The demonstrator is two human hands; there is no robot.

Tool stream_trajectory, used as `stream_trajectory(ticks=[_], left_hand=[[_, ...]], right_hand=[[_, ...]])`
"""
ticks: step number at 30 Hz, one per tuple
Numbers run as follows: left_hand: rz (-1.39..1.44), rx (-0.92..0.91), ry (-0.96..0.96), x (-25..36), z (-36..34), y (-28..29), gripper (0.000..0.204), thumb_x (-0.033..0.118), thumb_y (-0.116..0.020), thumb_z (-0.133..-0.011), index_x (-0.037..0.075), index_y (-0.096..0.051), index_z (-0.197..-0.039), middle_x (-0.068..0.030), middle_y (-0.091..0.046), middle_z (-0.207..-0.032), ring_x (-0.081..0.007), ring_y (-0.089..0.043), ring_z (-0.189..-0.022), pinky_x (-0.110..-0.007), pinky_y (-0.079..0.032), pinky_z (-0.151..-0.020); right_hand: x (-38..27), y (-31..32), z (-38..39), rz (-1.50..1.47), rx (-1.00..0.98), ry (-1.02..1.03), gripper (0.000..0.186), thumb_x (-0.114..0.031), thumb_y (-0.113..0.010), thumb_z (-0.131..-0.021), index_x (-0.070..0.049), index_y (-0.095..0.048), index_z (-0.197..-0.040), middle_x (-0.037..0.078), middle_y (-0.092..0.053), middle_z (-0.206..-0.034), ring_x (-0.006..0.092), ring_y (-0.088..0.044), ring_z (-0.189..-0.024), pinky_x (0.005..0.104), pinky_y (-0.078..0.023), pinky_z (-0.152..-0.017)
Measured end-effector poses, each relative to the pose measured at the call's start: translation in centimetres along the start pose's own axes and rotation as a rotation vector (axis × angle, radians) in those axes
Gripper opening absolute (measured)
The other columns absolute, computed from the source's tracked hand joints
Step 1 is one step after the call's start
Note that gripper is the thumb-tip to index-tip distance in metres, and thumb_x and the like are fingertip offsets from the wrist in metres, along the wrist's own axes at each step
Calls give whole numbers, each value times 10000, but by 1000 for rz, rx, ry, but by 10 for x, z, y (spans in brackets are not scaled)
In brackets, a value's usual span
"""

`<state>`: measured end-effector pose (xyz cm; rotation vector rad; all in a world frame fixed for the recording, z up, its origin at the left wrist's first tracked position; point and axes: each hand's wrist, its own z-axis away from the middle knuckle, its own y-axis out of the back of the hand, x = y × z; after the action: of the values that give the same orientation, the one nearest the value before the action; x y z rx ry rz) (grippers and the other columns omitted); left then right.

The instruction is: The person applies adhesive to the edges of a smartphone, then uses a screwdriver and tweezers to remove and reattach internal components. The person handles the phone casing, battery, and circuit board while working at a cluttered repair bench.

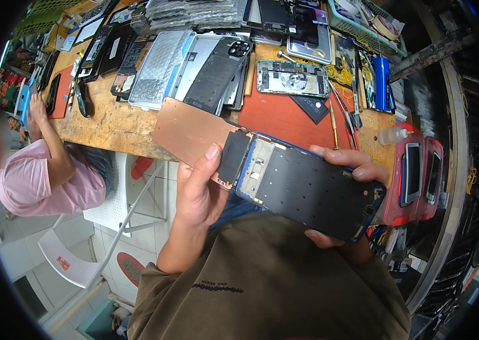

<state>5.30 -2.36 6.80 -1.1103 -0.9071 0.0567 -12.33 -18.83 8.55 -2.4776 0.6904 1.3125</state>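
Observation:
My left hand (198,190) grips the end of a thin phone screen (188,129) with a copper-coloured back, its thumb pressed near a black strip. In my right hand (358,167) is a phone frame (313,184), dark inside with blue edges and a bare metal patch at its left end. Fingers wrap its far edge while the thumb shows at the near edge. Screen and frame meet end to end in front of my chest; whether they are joined there I cannot tell. Behind them an opened phone (293,79) with exposed parts lies on the orange-red mat (267,122).
Phone parts and a bubble-wrap packet (163,68) crowd the wooden bench (103,133). Screwdrivers (334,126) and tweezers lie right of the mat. A red tray (415,209) with phones stands at right. Another person in a pink shirt (52,181) works at left, near a white chair (72,260).

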Motion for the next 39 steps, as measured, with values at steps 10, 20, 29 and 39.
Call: stream_trajectory(ticks=[10,20,29,39], left_hand=[[28,-32,0,0,2,7,289,186,-581,-1110,-50,-614,-1273,-109,-746,-1067,-157,-750,-961,-336,-625,-878],[-369,72,-157,-1,1,0,277,143,-660,-1064,-22,-659,-1286,-84,-726,-1178,-156,-694,-1064,-329,-549,-951],[-618,-6,-276,1,-9,-7,205,144,-694,-1062,-21,-714,-1183,-40,-731,-1090,-98,-664,-980,-274,-531,-866],[-517,61,-353,-7,-16,-3,249,207,-576,-1133,49,-661,-961,33,-636,-911,-37,-556,-842,-243,-464,-737]], right_hand=[[2,2,2,-5,-2,17,920,-184,-989,-707,-125,-343,-1358,275,-540,-1394,468,-623,-1316,544,-579,-1074],[4,8,3,26,-18,24,943,-166,-955,-701,-125,-309,-1386,279,-505,-1409,472,-603,-1336,565,-548,-1106],[13,7,12,104,-1,34,956,-152,-914,-722,-127,-260,-1419,309,-465,-1430,467,-562,-1388,573,-510,-1147],[14,6,17,73,28,39,985,-217,-931,-722,-130,-255,-1433,293,-466,-1427,467,-559,-1375,578,-496,-1165]])
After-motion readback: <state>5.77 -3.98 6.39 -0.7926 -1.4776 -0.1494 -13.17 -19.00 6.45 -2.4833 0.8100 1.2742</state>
